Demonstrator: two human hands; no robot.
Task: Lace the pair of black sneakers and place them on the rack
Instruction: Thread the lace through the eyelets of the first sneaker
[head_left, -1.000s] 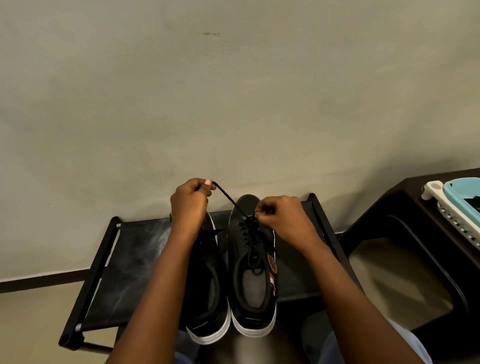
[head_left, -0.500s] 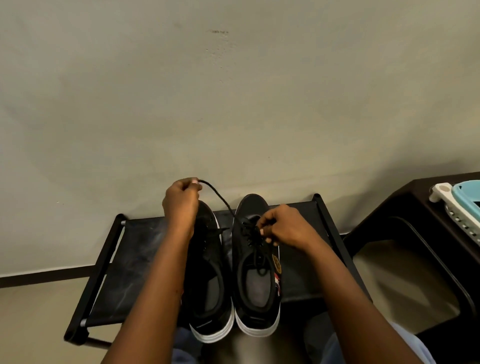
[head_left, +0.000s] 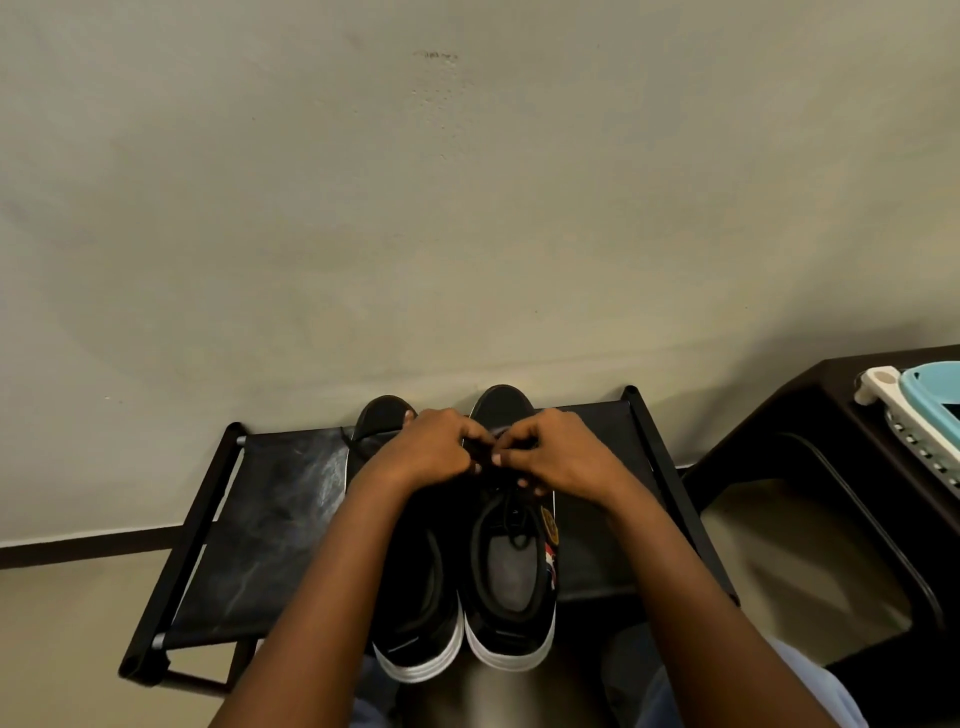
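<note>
On top of a low black rack (head_left: 270, 525) by a pale wall sit 2 black sneakers w/ white soles, side by side, toes toward the wall, heels toward the person. Both hands meet over the right sneaker (head_left: 511, 582), near its toe end. Left hand (head_left: 434, 449) has fingers curled tight, fingertips pressed in toward the black lace (head_left: 511, 519) at the upper eyelets; it seems to pinch the lace, though the lace itself is mostly hidden between the fingers. Right hand (head_left: 558, 454) is curled the same way, thumb and forefinger closed together on the lace, knuckles almost touching the left hand's. Neither hand is spread; both grips are closed small and tight. Loose lace loops lie over the tongue of the right sneaker, just below the hands. Left sneaker (head_left: 410, 613) is partly covered by the left forearm; cannot tell if it is laced. At far right, a dark side table (head_left: 810, 415) holds a light blue and white plastic item (head_left: 919, 400) at its edge.
</note>
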